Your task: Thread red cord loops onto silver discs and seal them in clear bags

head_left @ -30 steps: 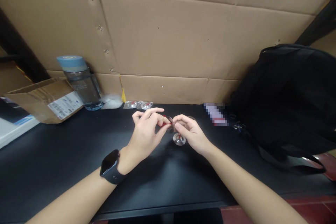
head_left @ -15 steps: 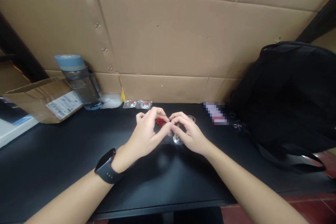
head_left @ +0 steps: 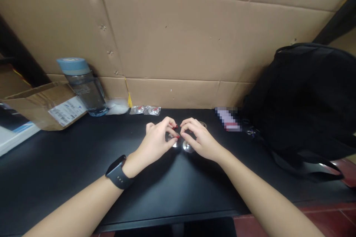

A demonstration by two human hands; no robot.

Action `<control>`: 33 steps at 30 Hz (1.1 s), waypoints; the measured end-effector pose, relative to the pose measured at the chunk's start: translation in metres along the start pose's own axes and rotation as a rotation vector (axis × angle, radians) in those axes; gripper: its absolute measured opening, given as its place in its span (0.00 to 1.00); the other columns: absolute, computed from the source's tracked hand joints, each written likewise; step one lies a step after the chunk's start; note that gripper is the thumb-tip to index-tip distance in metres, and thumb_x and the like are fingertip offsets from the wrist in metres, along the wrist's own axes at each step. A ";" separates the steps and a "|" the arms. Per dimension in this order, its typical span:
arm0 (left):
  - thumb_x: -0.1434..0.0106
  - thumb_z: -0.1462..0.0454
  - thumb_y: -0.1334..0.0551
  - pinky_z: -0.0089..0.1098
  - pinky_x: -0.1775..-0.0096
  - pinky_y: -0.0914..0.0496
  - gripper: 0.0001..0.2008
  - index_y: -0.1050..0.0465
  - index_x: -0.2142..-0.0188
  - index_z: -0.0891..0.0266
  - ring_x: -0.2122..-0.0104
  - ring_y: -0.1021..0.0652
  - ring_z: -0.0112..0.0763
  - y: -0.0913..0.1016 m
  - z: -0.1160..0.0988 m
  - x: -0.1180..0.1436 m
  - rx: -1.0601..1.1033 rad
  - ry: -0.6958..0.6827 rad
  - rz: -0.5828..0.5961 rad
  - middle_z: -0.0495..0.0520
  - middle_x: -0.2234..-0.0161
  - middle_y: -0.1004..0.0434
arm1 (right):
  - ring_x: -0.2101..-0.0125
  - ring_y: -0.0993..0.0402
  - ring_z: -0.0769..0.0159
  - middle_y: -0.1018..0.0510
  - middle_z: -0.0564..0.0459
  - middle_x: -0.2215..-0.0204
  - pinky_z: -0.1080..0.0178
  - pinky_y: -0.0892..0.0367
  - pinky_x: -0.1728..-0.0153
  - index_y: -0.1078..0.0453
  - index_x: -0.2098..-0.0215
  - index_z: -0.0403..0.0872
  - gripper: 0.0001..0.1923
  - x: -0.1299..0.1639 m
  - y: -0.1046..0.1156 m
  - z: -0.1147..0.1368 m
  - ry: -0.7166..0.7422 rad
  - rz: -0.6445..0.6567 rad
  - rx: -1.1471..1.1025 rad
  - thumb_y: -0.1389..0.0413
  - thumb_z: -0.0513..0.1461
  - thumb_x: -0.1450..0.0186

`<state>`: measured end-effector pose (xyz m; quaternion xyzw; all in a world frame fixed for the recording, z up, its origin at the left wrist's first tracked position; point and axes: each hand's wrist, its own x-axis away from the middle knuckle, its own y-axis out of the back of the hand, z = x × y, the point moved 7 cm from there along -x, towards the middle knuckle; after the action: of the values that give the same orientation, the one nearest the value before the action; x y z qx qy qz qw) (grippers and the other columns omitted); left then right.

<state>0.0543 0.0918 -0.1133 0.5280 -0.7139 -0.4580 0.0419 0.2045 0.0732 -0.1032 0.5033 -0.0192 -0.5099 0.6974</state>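
My left hand [head_left: 158, 140] is curled over a shiny silver metal disc [head_left: 175, 144] with a red cord [head_left: 177, 137] on it. Its thumb and fingers close around the disc's cord side, and they partly cover it. Just across a narrow gap, my right hand [head_left: 198, 139] has its thumb and index finger drawn together; whatever may be between them cannot be made out. A second silver disc [head_left: 188, 147] lies on the black table under that hand. Behind the right knuckles, the rim of another round metal piece [head_left: 204, 124] shows in part.
Two clear packets [head_left: 145, 110] with silver discs lie against the cardboard wall [head_left: 172, 44]. A water bottle [head_left: 85, 89], an open carton [head_left: 41, 105] and a white plastic bag [head_left: 119, 106] stand at left. A black backpack [head_left: 308, 107] and a blurred purple packet [head_left: 228, 119] occupy the right.
My hands have drawn slightly apart, the left moving a little left. The red cord bundle seen between them now shows only as small bits, and the silver disc under the left fingers shows more clearly.
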 end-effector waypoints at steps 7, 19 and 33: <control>0.35 0.68 0.38 0.39 0.57 0.44 0.12 0.35 0.54 0.53 0.58 0.20 0.37 -0.001 0.001 0.002 -0.233 -0.098 -0.015 0.47 0.61 0.15 | 0.65 0.27 0.62 0.22 0.53 0.67 0.62 0.37 0.65 0.25 0.61 0.53 0.05 0.011 0.001 -0.032 -0.137 0.232 0.255 0.39 0.37 0.36; 0.34 0.72 0.41 0.40 0.52 0.44 0.14 0.37 0.53 0.54 0.63 0.19 0.33 -0.003 0.001 0.001 -0.255 -0.112 0.038 0.45 0.61 0.16 | 0.68 0.26 0.65 0.20 0.55 0.69 0.66 0.41 0.70 0.26 0.68 0.50 0.02 0.019 -0.008 -0.040 -0.258 0.441 0.268 0.38 0.38 0.36; 0.33 0.73 0.43 0.41 0.50 0.42 0.12 0.37 0.55 0.55 0.61 0.20 0.33 -0.003 0.003 0.001 -0.213 -0.084 0.030 0.45 0.61 0.19 | 0.63 0.28 0.63 0.23 0.51 0.63 0.63 0.37 0.63 0.30 0.63 0.48 0.03 0.015 -0.003 -0.031 -0.164 0.316 0.259 0.45 0.34 0.33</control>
<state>0.0548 0.0929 -0.1178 0.4900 -0.6703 -0.5524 0.0746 0.2266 0.0834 -0.1279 0.5364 -0.2198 -0.4269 0.6941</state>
